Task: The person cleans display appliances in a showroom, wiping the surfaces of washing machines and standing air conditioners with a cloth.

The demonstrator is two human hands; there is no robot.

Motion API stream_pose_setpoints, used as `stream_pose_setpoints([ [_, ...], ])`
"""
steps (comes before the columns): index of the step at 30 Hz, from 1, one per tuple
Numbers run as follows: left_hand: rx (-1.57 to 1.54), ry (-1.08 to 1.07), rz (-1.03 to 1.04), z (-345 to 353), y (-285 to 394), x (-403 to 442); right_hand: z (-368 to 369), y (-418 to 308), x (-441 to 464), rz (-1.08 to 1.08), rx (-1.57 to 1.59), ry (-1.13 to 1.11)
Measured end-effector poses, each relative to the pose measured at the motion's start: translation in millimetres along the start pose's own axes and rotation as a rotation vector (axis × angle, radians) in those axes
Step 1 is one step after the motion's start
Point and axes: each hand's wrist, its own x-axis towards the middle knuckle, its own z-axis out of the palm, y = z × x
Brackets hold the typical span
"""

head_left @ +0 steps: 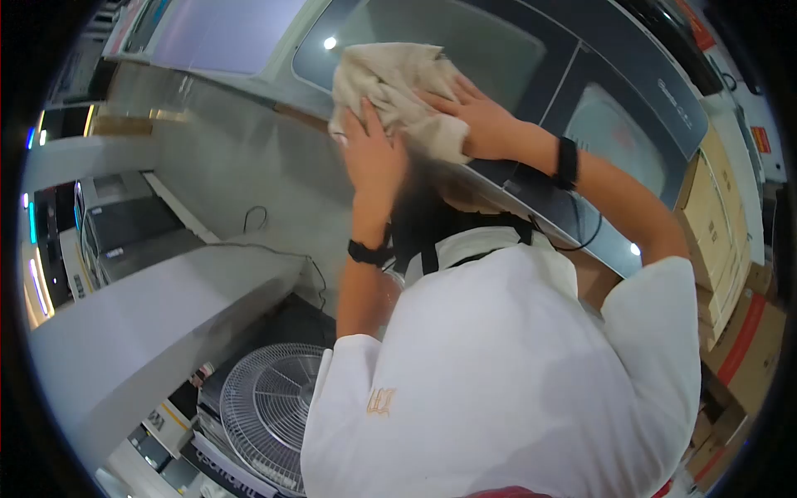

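The work is looking under way rather than finished: the cloth (405, 76) is lying bunched over the near corner of the dark panel (573, 51), covering only part of it. Nothing is showing which stretch is done, so what is remaining cannot be told. The left hand (375, 153) is resting on the cloth's near left part, its fingers extended and slightly apart, the forearm reaching almost straight forward. The right hand (488, 124) is lying on the cloth's right side, its fingers spreading apart, the elbow bending outward and the forearm slanting in. Neither hand is visibly clamping the fabric; the undersides are staying hidden.
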Motion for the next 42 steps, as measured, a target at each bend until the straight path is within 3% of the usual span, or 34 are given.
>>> stream_pose_setpoints([
  [1, -0.041, -0.025, -0.033, -1, 3, -17, -13, -4, -11, 0.004, -0.035, -0.158],
  [4, -0.165, -0.067, -0.094, 4, 0, -37, -7, 7, -37, 0.053, 0.132, -0.055],
  [7, -0.218, 0.022, -0.091, -3, -4, -24, -4, 47, -26, 0.011, -0.083, -0.047],
  [11, -0.13, 0.209, -0.017, -12, -6, 15, 14, 82, 43, -0.065, -0.171, 0.25],
  [14, -0.114, 0.269, 0.034, -16, -9, 51, -2, 62, 90, -0.054, -0.01, 0.393],
  [17, -0.073, 0.226, 0.056, 9, -20, 67, -5, 42, 104, -0.183, -0.172, 0.211],
  [18, -0.048, 0.219, 0.049, 13, -20, 64, 5, 35, 106, -0.135, -0.368, 0.037],
  [21, -0.011, 0.216, 0.022, 13, -20, 64, 20, 40, 78, -0.111, 0.058, 0.045],
  [24, 0.008, 0.221, 0.0, 8, -21, 71, 0, 62, 73, -0.131, 0.039, 0.087],
  [27, 0.1, 0.223, 0.022, 15, -35, 100, -22, 89, 112, -0.302, -0.236, 0.147],
  [28, 0.077, 0.132, -0.094, 7, -23, 111, -11, 91, 127, -0.182, -0.109, 0.232],
  [31, 0.192, 0.185, -0.1, 12, -21, 130, 2, 76, 150, 0.058, -0.066, 0.14],
  [34, 0.204, 0.263, 0.021, 27, -43, 129, 10, 68, 139, -0.001, -0.07, 0.227],
  [37, 0.138, 0.215, 0.029, 12, -23, 99, -6, 48, 93, 0.025, -0.11, 0.098],
  [39, 0.162, 0.134, 0.058, 2, -3, 75, -9, 44, 56, 0.023, 0.018, 0.12],
  [42, 0.165, 0.042, 0.18, -5, 24, 58, -25, 58, 12, 0.058, 0.144, -0.045],
])
